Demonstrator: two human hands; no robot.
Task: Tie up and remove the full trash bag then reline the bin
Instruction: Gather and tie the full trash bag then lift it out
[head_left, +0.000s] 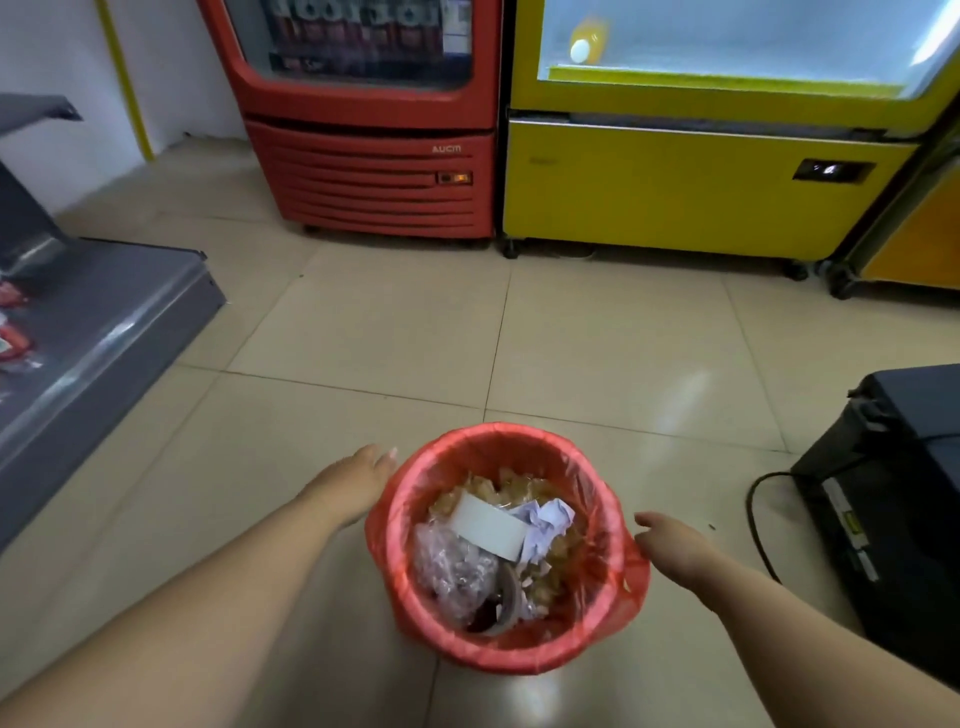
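Left hand (358, 480) open, fingers together, flat against the left outer side of the bin, holding nothing. Right hand (675, 545) open too, fingers loosely curled, empty, just beside the bag's overhang on the right; contact there unclear. Between them, red trash bag (621, 530) lining a small round bin (511, 657), its edge folded over the rim, untied. Inside, a white flat box (488, 525), crumpled paper (548, 519), clear plastic wrap (449, 564). All on beige floor tiles (363, 332). Beyond: red drinks cooler (374, 171), yellow cooler (675, 187). Grey shelf base (104, 312) left, dark machine (893, 488) right.
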